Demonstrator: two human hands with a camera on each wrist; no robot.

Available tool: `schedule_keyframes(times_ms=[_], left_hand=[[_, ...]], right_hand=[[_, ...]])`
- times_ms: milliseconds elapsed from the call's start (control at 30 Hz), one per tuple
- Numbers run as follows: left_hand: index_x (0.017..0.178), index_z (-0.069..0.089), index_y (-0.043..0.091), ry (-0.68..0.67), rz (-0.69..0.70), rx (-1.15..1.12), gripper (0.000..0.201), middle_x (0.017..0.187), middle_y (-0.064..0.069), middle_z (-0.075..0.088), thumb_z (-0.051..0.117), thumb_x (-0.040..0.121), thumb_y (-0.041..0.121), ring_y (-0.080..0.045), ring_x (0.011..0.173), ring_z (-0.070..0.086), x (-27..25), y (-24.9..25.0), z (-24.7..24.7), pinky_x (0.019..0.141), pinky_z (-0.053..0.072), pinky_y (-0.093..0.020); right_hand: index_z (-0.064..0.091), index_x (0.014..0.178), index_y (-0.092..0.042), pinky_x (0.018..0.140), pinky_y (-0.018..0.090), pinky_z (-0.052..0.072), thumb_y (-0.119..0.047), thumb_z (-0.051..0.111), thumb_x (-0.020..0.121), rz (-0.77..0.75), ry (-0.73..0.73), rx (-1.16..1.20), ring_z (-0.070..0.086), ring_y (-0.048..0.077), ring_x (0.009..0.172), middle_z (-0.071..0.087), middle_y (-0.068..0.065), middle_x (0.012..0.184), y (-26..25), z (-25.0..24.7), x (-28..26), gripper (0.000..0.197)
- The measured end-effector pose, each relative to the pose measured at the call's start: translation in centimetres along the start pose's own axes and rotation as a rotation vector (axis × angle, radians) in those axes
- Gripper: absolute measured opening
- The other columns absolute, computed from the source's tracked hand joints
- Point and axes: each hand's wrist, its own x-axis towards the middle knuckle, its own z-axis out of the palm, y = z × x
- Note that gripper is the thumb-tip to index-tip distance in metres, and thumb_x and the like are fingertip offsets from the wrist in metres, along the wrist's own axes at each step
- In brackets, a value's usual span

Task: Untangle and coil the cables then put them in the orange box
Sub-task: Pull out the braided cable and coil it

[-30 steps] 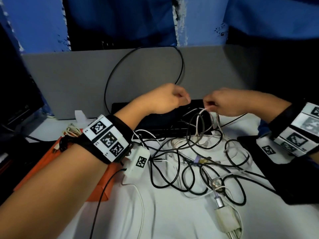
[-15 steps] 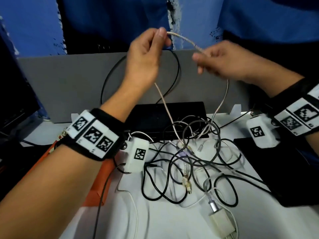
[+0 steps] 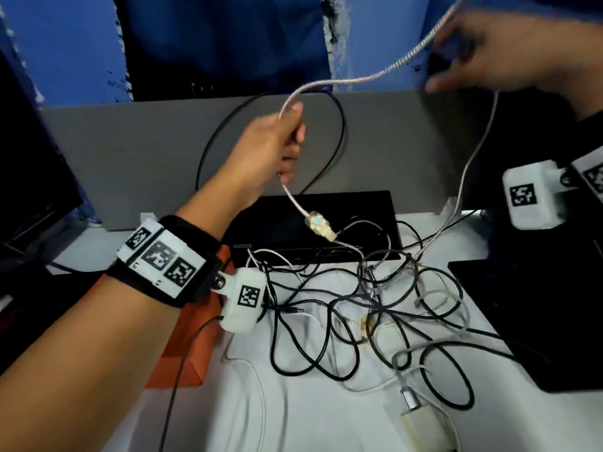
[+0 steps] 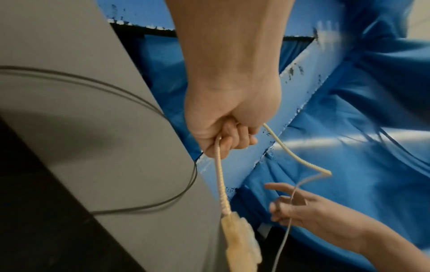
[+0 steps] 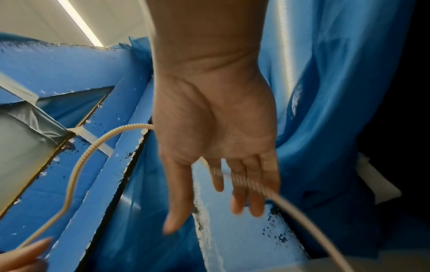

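My left hand grips a braided silver-pink cable in a fist above the desk, shown closer in the left wrist view. The cable's pale connector dangles just below the fist. From the fist the cable arcs up and right over the straight fingers of my right hand, blurred at the top right, then drops to the tangle of black and white cables. In the right wrist view the right hand is flat, the cable lying across its fingers. The orange box sits under my left forearm.
A grey partition stands at the back with a black cable loop against it. A black flat device lies behind the tangle, another black slab at the right. A white charger plug lies near the front edge.
Both hands lifted the braided cable out of the tangle. Since then the right hand has swept up and right along it, and the connector end now hangs free below the left fist.
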Motion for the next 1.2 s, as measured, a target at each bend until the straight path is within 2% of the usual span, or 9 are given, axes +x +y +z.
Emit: schedule_keyframes(times_ms=[100, 367, 500, 633, 700, 867, 1067, 1133, 1200], left_hand=[[0.07, 0.049, 0.022, -0.018, -0.035, 0.09, 0.041, 0.056, 0.006, 0.027, 0.047, 0.106, 0.041, -0.012, 0.047, 0.02, 0.2, 0.5, 0.2, 0.048, 0.018, -0.027], [0.073, 0.055, 0.018, 0.151, -0.23, 0.216, 0.031, 0.045, 0.009, 0.039, 0.049, 0.101, 0.03, -0.013, 0.042, 0.028, 1.0, 0.4, 0.6, 0.043, 0.02, -0.021], [0.091, 0.063, 0.013, 0.047, -0.172, 0.215, 0.018, 0.054, 0.004, 0.041, 0.056, 0.091, 0.029, -0.012, 0.046, 0.029, 0.4, 0.5, 0.5, 0.047, 0.022, -0.023], [0.105, 0.066, -0.002, -0.117, -0.121, 0.147, 0.028, 0.055, 0.005, 0.043, 0.062, 0.097, 0.025, -0.009, 0.045, 0.026, -0.7, 0.6, 0.4, 0.046, 0.023, -0.024], [0.094, 0.067, -0.001, -0.113, -0.108, 0.083, 0.026, 0.055, 0.004, 0.047, 0.064, 0.098, 0.024, -0.01, 0.046, 0.032, -1.4, 0.3, -0.1, 0.047, 0.031, -0.023], [0.095, 0.067, 0.005, -0.254, -0.064, -0.148, 0.022, 0.058, -0.002, 0.057, 0.062, 0.094, 0.027, -0.019, 0.059, 0.065, -3.9, -1.2, -1.9, 0.092, 0.059, -0.046], [0.095, 0.065, 0.006, -0.3, -0.056, 0.05, 0.022, 0.056, -0.001, 0.05, 0.053, 0.102, 0.023, -0.02, 0.055, 0.059, -5.3, -1.9, -2.3, 0.098, 0.055, -0.051], [0.093, 0.065, 0.008, -0.255, -0.048, 0.078, 0.025, 0.057, -0.002, 0.051, 0.051, 0.105, 0.025, -0.021, 0.054, 0.059, -5.4, -1.8, -2.6, 0.092, 0.055, -0.053], [0.092, 0.065, 0.009, -0.165, -0.032, 0.089, 0.028, 0.059, -0.003, 0.054, 0.05, 0.106, 0.027, -0.021, 0.052, 0.058, -5.2, -1.7, -2.5, 0.087, 0.054, -0.059]], right_hand=[[0.018, 0.159, -0.041, 0.112, 0.037, 0.037, -0.048, 0.088, 0.063, -0.001, -0.19, 0.058, 0.047, 0.02, 0.134, 0.044, 0.002, 0.156, -1.2, 1.0, -2.5, 0.119], [-0.009, 0.154, -0.057, 0.113, 0.004, 0.01, -0.089, 0.072, 0.052, -0.319, -0.622, 0.113, 0.009, -0.026, 0.14, -0.002, -0.039, 0.16, -7.5, 3.7, -8.7, 0.134], [0.01, 0.163, -0.038, 0.124, 0.031, 0.018, -0.093, 0.039, 0.075, -0.098, -0.343, 0.215, 0.025, 0.006, 0.152, 0.021, -0.013, 0.168, -8.6, 8.0, -8.3, 0.108], [0.062, 0.121, -0.017, 0.069, 0.047, 0.061, -0.038, 0.05, 0.107, -0.078, -0.281, 0.669, 0.06, 0.022, 0.062, 0.066, -0.001, 0.073, -8.2, 12.5, -7.2, 0.028], [0.065, 0.102, -0.017, 0.04, 0.027, 0.037, -0.028, 0.05, 0.108, -0.034, -0.23, 0.83, 0.033, 0.012, 0.046, 0.04, -0.008, 0.054, -7.4, 12.5, -6.7, 0.02], [0.069, 0.086, -0.021, 0.041, 0.022, 0.02, -0.026, 0.057, 0.104, -0.03, 0.005, 0.669, 0.026, 0.007, 0.043, 0.037, -0.004, 0.055, -3.4, 11.7, -4.9, 0.022], [0.063, 0.086, -0.019, 0.063, 0.034, 0.039, -0.038, 0.057, 0.103, 0.081, 0.05, 0.201, 0.051, 0.021, 0.065, 0.05, -0.003, 0.064, 1.2, 16.2, -3.1, 0.027], [0.062, 0.109, -0.028, 0.083, 0.038, 0.049, -0.045, 0.071, 0.092, 0.083, -0.074, 0.125, 0.061, 0.024, 0.091, 0.06, -0.006, 0.085, 0.9, 15.5, -4.0, 0.025], [0.041, 0.147, -0.04, 0.104, 0.037, 0.042, -0.056, 0.079, 0.079, -0.004, -0.236, 0.098, 0.053, 0.014, 0.119, 0.057, -0.013, 0.12, -0.9, 13.9, -5.6, 0.079]])
